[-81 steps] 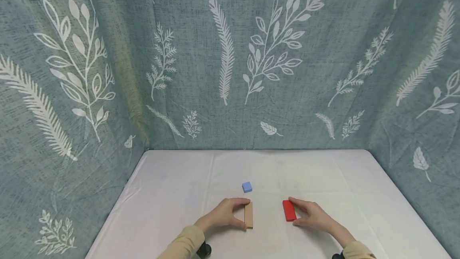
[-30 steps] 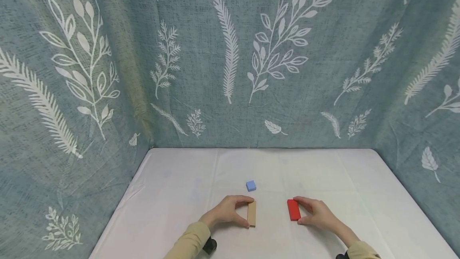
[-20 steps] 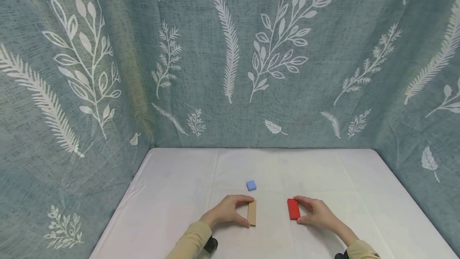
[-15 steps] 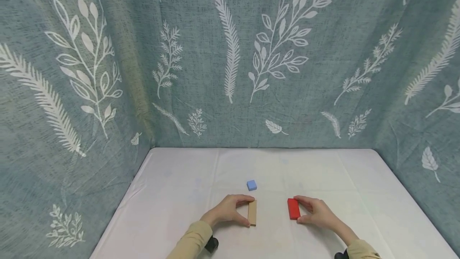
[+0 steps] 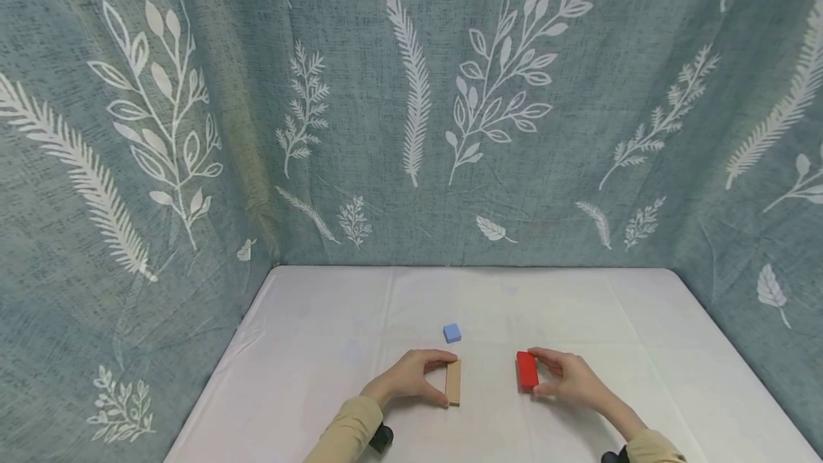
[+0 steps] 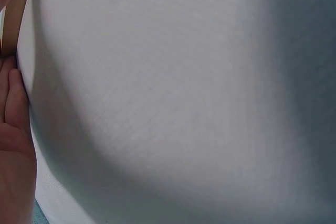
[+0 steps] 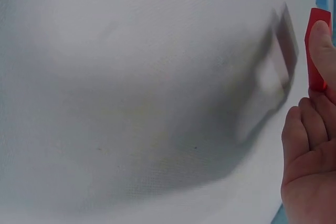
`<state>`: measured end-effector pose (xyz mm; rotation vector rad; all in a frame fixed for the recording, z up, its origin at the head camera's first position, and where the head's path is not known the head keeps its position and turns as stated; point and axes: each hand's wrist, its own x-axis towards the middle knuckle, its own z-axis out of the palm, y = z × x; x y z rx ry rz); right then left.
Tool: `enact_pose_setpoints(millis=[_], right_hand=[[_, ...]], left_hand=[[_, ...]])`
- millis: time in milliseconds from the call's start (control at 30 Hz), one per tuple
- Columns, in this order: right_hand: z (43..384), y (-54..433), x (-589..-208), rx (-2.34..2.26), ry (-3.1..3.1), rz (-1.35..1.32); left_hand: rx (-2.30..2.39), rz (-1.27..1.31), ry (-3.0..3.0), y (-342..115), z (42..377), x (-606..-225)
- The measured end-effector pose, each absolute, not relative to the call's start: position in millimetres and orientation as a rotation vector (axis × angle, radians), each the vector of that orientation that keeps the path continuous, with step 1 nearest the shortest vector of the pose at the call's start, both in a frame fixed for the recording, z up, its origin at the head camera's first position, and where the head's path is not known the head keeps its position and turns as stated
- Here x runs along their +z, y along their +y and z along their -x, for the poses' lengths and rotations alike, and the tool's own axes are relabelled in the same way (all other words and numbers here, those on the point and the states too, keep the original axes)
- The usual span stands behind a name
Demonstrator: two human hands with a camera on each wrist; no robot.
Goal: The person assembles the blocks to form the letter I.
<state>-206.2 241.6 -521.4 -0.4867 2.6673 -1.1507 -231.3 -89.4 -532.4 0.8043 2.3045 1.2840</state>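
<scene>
My left hand (image 5: 410,377) pinches a flat tan wooden block (image 5: 453,383) lengthwise, thumb at the near end and fingers at the far end. In the left wrist view only part of this wooden block (image 6: 14,22) shows, at the upper left edge. To the right, my right hand (image 5: 571,381) grips a red rectangular block (image 5: 527,370) the same way. A separate shadow lies under the red block (image 7: 314,72) in the right wrist view, so it is held just above the table. Beyond the wooden block sits a small blue block (image 5: 452,333), touched by neither hand.
A white cloth (image 5: 334,306) covers the table. Green-grey curtains (image 5: 360,127) with white leaf prints hang behind the table and on both sides. Each wrist carries a dark camera, such as the left wrist camera (image 5: 382,438).
My right hand has raised the red block slightly off the table in the last half second. The left hand and wooden block stay nearly still. The head view has shifted a little.
</scene>
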Motion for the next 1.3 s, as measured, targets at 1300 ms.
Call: enact_pose_setpoints(millis=[1300], right_hand=[[203.7, 228.0, -498.5, -1.243, 2.562, 0.558]], left_hand=[[1.286, -0.803, 2.298, -89.1, 232.0, -533.0]])
